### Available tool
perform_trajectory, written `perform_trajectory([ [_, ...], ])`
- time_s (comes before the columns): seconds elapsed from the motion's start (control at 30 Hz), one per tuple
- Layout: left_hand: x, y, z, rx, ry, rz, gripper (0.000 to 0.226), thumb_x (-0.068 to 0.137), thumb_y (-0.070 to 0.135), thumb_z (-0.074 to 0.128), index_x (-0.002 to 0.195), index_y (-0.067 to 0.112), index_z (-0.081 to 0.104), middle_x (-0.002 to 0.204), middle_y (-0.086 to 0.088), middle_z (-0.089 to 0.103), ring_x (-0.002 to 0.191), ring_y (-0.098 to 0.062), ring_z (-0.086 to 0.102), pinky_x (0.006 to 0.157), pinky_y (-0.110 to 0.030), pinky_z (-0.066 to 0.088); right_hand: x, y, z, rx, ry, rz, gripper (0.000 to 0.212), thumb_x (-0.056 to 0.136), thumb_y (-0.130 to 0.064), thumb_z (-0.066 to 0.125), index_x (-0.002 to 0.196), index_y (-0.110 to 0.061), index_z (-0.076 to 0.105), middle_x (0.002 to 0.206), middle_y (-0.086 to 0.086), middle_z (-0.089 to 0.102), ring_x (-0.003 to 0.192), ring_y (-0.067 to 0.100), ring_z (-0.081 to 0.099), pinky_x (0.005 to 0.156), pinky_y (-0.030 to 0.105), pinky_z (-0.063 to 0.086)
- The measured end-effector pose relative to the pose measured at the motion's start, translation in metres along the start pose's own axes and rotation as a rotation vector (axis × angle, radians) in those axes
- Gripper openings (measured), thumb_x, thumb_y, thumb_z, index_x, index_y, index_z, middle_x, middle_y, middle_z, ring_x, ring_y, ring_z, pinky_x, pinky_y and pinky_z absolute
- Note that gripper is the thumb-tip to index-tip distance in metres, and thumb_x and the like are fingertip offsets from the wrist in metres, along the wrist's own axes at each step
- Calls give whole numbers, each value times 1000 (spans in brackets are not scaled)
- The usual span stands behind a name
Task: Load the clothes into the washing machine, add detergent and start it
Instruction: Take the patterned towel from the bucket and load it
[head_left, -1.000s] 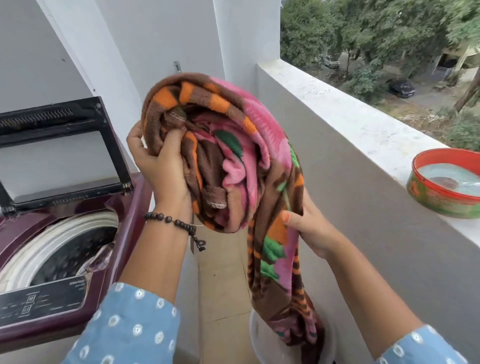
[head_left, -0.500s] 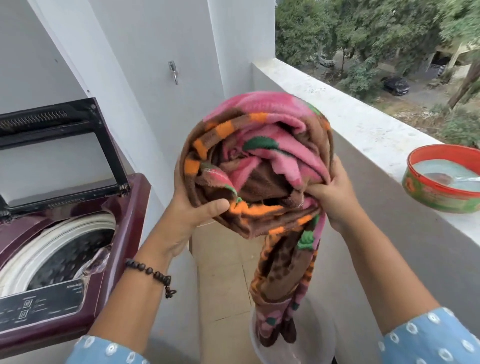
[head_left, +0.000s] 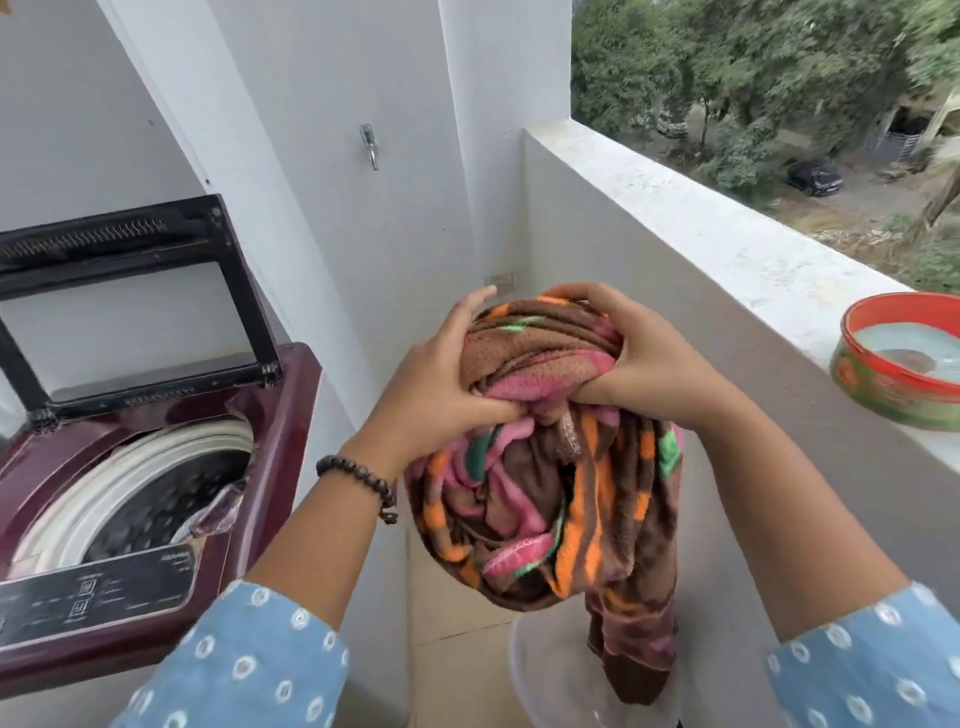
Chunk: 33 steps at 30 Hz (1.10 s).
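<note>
At centre frame, the left hand (head_left: 441, 384) and right hand (head_left: 636, 358), fingers curled and clenched into its top folds, grip the bunched blanket (head_left: 550, 499) hanging beneath them, with the open-lidded washing machine (head_left: 156, 467) at left.

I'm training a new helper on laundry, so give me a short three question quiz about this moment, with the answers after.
1. True or false: the washing machine has its lid raised.
2. Which hands grip the bunched blanket? A) left only B) right only C) both
3. Fill in: the red-rimmed bowl sits on the balcony ____.

Key
1. True: the lid stands up and the drum shows.
2. C: the left hand and the right hand both hold its top, fingers curled in, and a tail hangs toward the white tub below.
3. ledge.
</note>
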<state>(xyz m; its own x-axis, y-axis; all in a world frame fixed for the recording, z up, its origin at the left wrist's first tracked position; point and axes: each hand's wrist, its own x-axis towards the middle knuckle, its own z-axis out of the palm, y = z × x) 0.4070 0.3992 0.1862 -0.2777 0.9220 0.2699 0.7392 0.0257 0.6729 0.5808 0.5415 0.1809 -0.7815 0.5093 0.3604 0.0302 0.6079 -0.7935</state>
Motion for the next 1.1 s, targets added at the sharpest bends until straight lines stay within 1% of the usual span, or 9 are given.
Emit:
perform_trajectory([
  [0.1, -3, 1, -1, -66, 159, 59, 75, 55, 34, 76, 128, 32, 58, 108, 16, 72, 103, 2, 65, 95, -27, 52, -8, 6, -5, 156, -94, 64, 86, 65, -21, 82, 140, -37, 43, 133, -15, 58, 121, 4, 57, 106, 38, 45],
  [0.27, 3, 6, -17, -229, 211, 148, 59, 62, 24, 76, 117, 39, 60, 108, 22, 71, 105, -1, 66, 96, -22, 49, -30, 44, -5, 537, -336, 173, 117, 63, -50, 87, 154, -33, 17, 156, -8, 37, 141, 13, 40, 112, 36, 37],
  [0.33, 7, 5, -25, -264, 280, 160, 60, 65, 15, 80, 118, 34, 59, 108, 21, 71, 106, -2, 66, 96, -20, 48, -38, 60, 1, 562, -376, 261, 114, 64, -43, 89, 153, -34, 18, 151, -9, 44, 136, 13, 46, 109, 33, 42],
  [0.4, 12, 3, -31, -315, 360, 146, 61, 68, 2, 78, 124, 19, 59, 114, 8, 70, 109, -10, 66, 98, -27, 50, -43, 71, 10, 457, -402, 387, 90, 70, -30, 86, 145, -35, 35, 135, -13, 60, 124, 8, 57, 103, 31, 49],
  [0.5, 16, 4, -35, -356, 484, 131, 60, 69, -2, 73, 125, 12, 58, 115, -1, 69, 107, -15, 67, 98, -33, 52, -42, 86, 21, 405, -198, 492, 41, 82, -10, 77, 119, -23, 65, 113, -3, 74, 106, 17, 69, 101, 44, 51],
  [0.57, 15, 1, -36, -382, 563, 116, 58, 70, -1, 73, 124, 13, 58, 113, -1, 69, 106, -15, 67, 98, -34, 53, -36, 82, 19, 490, 8, 469, 28, 85, -3, 71, 109, -18, 70, 104, 2, 76, 100, 23, 71, 96, 42, 54],
  [0.73, 7, -13, -39, -353, 692, 72, 58, 76, 3, 73, 130, 13, 55, 118, 1, 67, 109, -14, 66, 98, -37, 53, -18, 47, 0, 657, 317, 287, 26, 89, 4, 59, 100, -15, 72, 91, 1, 76, 86, 17, 72, 79, 29, 58],
  [0.97, -5, -22, -50, -157, 632, 110, 60, 76, 20, 83, 129, 26, 55, 114, 17, 66, 110, -10, 65, 97, -34, 53, -3, 21, -14, 498, 650, 135, 26, 91, 3, 58, 109, -9, 70, 99, 6, 71, 94, 15, 66, 88, 33, 53],
  [1.1, -4, -25, -48, -184, 726, 61, 58, 77, 17, 81, 129, 17, 55, 116, 5, 68, 109, -13, 66, 97, -38, 54, -9, 12, -6, 547, 585, 104, 29, 90, 0, 59, 117, -10, 68, 105, 4, 73, 104, 20, 67, 94, 38, 53],
])
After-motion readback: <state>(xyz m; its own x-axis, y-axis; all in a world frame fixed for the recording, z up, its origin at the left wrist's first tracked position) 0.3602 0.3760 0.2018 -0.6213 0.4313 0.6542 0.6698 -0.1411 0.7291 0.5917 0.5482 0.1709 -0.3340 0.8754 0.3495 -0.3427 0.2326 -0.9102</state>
